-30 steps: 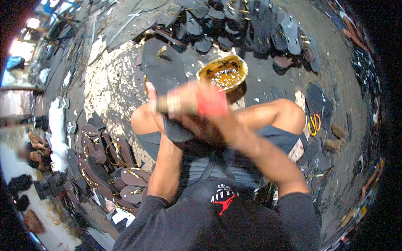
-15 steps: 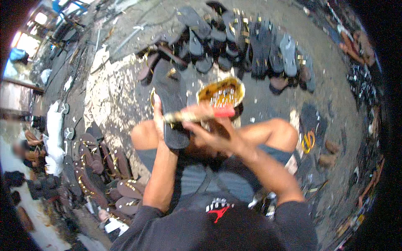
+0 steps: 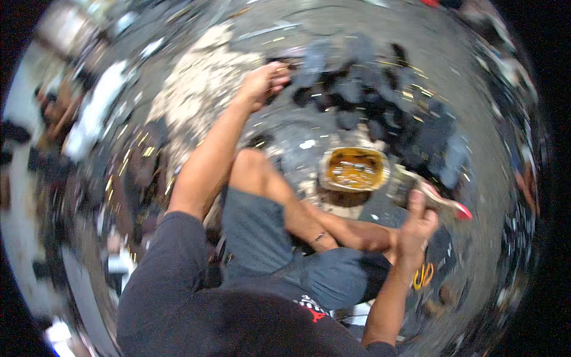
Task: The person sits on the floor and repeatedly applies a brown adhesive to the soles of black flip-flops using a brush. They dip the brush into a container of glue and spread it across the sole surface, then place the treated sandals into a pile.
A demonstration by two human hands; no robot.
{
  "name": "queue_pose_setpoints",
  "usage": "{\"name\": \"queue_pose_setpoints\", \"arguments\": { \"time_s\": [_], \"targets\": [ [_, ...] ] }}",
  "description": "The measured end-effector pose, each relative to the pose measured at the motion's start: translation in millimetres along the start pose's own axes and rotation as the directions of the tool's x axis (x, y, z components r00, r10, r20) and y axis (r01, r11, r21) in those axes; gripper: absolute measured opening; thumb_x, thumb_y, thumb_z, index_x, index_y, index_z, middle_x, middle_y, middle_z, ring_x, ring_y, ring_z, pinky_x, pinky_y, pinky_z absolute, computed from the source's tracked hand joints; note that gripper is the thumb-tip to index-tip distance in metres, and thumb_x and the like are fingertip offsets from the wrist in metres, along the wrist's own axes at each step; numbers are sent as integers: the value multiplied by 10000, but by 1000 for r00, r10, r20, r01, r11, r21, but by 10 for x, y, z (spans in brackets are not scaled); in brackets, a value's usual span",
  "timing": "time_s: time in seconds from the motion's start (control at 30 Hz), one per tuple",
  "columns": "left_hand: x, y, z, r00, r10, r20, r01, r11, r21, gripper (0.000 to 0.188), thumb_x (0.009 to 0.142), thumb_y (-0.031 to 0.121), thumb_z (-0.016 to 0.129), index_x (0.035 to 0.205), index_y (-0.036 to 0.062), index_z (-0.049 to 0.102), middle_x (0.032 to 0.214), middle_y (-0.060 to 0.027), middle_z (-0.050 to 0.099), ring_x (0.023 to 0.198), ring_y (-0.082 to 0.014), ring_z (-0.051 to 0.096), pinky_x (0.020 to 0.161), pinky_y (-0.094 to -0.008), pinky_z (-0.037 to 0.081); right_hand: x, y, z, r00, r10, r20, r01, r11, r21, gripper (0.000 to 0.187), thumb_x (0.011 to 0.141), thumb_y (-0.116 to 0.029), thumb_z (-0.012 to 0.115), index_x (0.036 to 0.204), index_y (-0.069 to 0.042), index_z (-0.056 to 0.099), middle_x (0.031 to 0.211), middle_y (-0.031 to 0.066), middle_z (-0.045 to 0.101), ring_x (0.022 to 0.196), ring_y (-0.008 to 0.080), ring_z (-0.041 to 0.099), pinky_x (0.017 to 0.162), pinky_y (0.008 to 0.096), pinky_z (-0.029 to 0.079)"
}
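Observation:
Stretched far forward, my left hand (image 3: 266, 83) has its fingers curled at the left end of a pile of dark flip-flops (image 3: 357, 86). Dark shapes show around its fingertips, but blur hides what it grips. On the right, my right hand (image 3: 416, 229) is closed around a brush (image 3: 439, 201) with a pale handle and a red end. Between my hands, in front of my crossed legs, stands an open tub (image 3: 355, 169) of amber, shiny glue-like liquid. The brush is beside the tub, apart from it.
More brown sandals with gold trim (image 3: 143, 157) lie at my left. A pale, stained sheet (image 3: 193, 77) covers part of the floor there. A white bundle (image 3: 98, 110) lies farther left, near another person. Yellow loops (image 3: 423, 276) rest beside my right forearm.
My left hand has moved forward to the pile's left end, and the black sole it held is no longer plainly visible. My right hand has carried the brush away to the right. The view has turned.

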State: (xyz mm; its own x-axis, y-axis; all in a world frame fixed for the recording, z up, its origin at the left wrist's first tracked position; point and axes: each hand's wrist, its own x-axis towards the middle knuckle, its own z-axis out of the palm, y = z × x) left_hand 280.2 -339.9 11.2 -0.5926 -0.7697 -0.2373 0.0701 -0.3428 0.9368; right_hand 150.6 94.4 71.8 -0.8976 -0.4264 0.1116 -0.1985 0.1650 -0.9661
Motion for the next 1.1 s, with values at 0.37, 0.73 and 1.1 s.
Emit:
{"name": "queue_pose_setpoints", "arguments": {
  "time_s": [0.37,0.73,1.1],
  "targets": [
    [-3183,677,-3663,253,880,-402,683,132,718,571,869,564,667,1135,62,719,1116,-215,705,1069,-366,659,914,-436,492,718,525,-246,993,107,39,-104,992,-67,462,988,-369,635,1241,17,636,1170,86,667,1038,172,613,920,312,475],
    [-2839,488,-1321,849,501,-170,-101,468,878,313,1026,230,566,1173,-23,678,1067,-89,709,975,-162,631,908,-299,482,920,1493,896,831,11,556,468,528,-709,314,837,-402,743,1048,-170,762,910,162,731,888,350,702,811,462,543],
    [-2582,-170,-402,817,410,406,-447,6,894,966,726,417,848,1495,32,409,1531,-195,402,1355,-369,424,1136,-485,326,901,832,-493,838,42,543,503,323,-801,286,858,-266,764,1107,-129,736,1013,114,731,937,280,682,856,404,529]
  ]
}}
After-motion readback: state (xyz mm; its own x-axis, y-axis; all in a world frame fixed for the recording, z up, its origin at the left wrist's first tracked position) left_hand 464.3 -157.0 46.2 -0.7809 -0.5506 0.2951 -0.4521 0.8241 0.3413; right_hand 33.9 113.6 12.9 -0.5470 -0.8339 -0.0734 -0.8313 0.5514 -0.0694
